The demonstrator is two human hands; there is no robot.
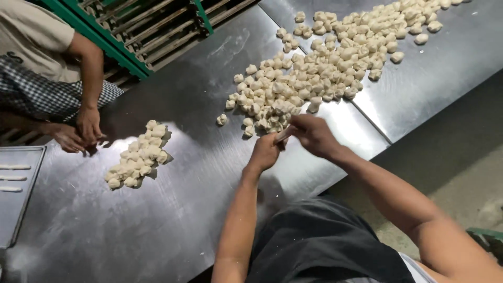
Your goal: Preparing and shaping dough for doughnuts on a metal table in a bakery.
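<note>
As the head camera looks down over a steel table [173, 220], the person's two bare hands meet above its near edge, w/ a dark apron [319, 241] below them. Left hand [266, 152] is curled closed around the lower end of a thin, pale strip of dough [284, 134]; right hand [313, 133] is closed over the strip's upper end, fingers pinched on it, so both hands grip the same piece, which runs tilted btwn them. The strip is held just above the table, right at the near edge of a big heap of small dough lumps [325, 63] that spreads away toward the top right across the seam of two steel sheets. One stray lump [222, 120] lies just left of that heap. Farther left, well apart from the hands, sits a smaller pile of dough lumps [139, 156]. At the far left a second person, in a beige shirt & checked cloth, has both hands [78, 133] together at the table's edge; can't tell what those hands hold. A metal tray [21, 209] at the lower left carries a few thin rolled dough sticks [14, 178] lying side by side. A green metal rack [152, 26] stands behind the table at top left.
</note>
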